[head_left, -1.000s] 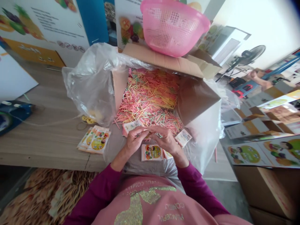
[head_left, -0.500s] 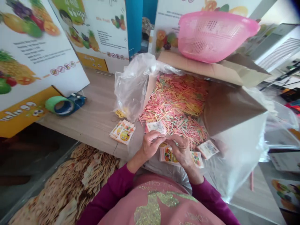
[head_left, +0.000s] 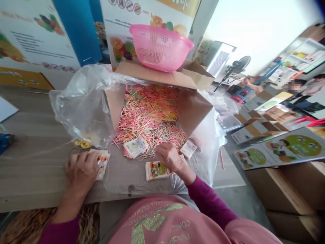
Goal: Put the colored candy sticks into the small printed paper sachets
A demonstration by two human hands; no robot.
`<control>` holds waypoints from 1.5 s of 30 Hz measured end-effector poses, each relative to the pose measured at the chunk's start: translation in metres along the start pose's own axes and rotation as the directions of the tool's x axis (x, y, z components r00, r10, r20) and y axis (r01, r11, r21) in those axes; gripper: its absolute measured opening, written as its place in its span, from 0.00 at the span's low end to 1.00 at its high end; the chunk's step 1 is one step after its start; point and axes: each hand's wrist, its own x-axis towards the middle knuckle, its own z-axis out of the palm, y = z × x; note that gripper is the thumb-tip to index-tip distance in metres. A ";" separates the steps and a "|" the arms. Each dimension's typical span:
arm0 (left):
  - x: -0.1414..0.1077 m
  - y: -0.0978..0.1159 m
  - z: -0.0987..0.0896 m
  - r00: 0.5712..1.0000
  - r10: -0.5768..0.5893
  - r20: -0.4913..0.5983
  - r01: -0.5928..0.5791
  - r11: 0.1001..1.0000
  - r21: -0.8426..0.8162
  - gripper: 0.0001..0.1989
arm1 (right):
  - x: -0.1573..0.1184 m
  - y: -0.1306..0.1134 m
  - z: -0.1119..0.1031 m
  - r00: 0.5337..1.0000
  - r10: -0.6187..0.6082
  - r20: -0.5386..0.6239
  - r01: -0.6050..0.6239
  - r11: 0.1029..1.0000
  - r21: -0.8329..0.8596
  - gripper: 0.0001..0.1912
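My left hand [head_left: 82, 167] is at the left, its fingers curled over a stack of small printed packets [head_left: 103, 164] on the table. My right hand [head_left: 169, 156] is closed, fingertips bunched and pointing down at the front of a heap of thin pink, yellow and green sticks [head_left: 149, 117]; whether it holds anything is hidden. Below that hand lies another stack of fruit-printed packets [head_left: 154, 170], partly covered by it. A bundle of pale packets [head_left: 135, 146] rests against the sticks, and a smaller bundle [head_left: 188, 149] lies to the right.
The sticks spill from a carton [head_left: 195, 110] lined with clear plastic [head_left: 81, 101]. A pink basket [head_left: 161, 47] sits on its back flap. Yellow rubber bands [head_left: 83, 143] lie at the left. Printed boxes [head_left: 281, 145] stand at the right, with people farther back.
My hands have come apart from their pinch in front of the sticks. The left has moved out to the left packet stack; the right stays near the sticks. The view has swung right.
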 end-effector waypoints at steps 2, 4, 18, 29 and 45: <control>-0.001 0.002 -0.005 1.000 -0.015 -0.019 0.016 1.000 0.024 0.13 | -0.005 0.025 -0.026 0.975 0.202 0.096 -0.181 0.965 -0.191 0.12; 0.004 0.010 -0.013 0.997 -0.016 -0.071 0.014 0.999 -0.032 0.13 | -0.010 0.045 -0.049 0.907 0.371 0.200 -0.290 0.893 -0.343 0.11; 0.069 0.157 0.017 0.843 0.272 0.463 -0.154 0.948 -0.278 0.09 | 0.017 0.070 -0.020 0.862 0.395 0.317 -0.196 0.838 -0.509 0.21; 0.050 0.150 0.020 0.925 0.267 0.271 -0.152 0.913 -0.380 0.17 | 0.046 0.086 -0.025 0.834 0.497 0.240 -0.335 0.801 -0.497 0.21; 0.045 0.143 0.024 0.926 0.318 0.202 -0.212 0.883 -0.419 0.09 | 0.050 0.084 -0.026 0.849 0.512 0.131 -0.451 0.831 -0.326 0.19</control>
